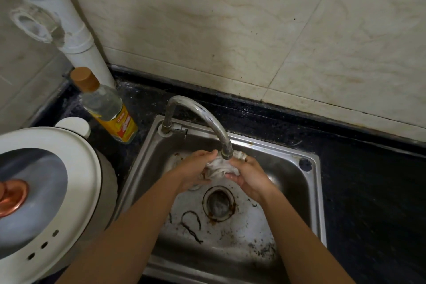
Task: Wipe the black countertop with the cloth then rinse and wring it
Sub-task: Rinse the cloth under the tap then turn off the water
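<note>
A bunched, wet white cloth point(220, 168) is held over the steel sink point(311, 193), right under the spout of the curved tap point(207, 117). My left hand point(196, 172) grips its left side with curled fingers. Opposite it, my right hand point(250, 177) grips the right side, and a bit of cloth sticks out above its fingers. The black countertop point(373, 191) runs around the sink. I cannot tell whether water is running.
A clear bottle with a yellow label and brown cap point(103, 104) stands left of the tap. A white appliance lid with a copper knob point(34, 198) fills the left foreground. A white pipe point(76, 37) rises in the corner. The sink drain point(219, 203) lies below my hands.
</note>
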